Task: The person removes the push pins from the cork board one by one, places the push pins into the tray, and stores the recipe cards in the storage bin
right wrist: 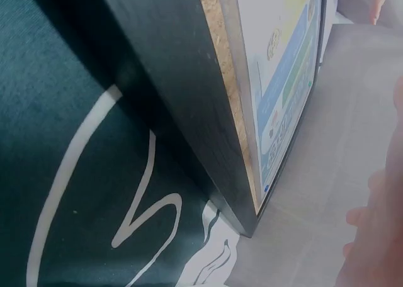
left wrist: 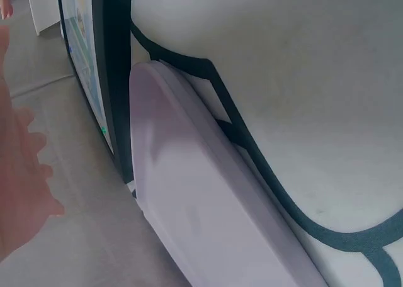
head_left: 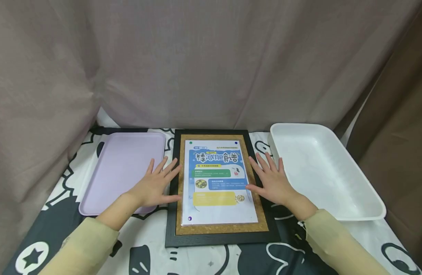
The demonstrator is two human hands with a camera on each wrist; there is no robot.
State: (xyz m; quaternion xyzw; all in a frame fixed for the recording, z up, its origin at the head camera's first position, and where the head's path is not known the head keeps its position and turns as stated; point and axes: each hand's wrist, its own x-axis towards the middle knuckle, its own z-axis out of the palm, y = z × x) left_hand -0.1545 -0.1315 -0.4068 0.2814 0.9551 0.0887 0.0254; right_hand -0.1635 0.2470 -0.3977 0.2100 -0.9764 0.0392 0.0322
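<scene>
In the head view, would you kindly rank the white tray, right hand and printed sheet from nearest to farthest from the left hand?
1. Printed sheet, just right of the left hand.
2. Right hand, at the sheet's right.
3. White tray, far right.

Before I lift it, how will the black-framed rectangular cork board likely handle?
The black-framed rectangular cork board should feel stiff, given its broad, straight frame. Lying flat, it seems likelier to slide than roll. The printed white rectangular sheet may flap at its lower right corner: a small round purple pin shows lower left, none there.
</scene>
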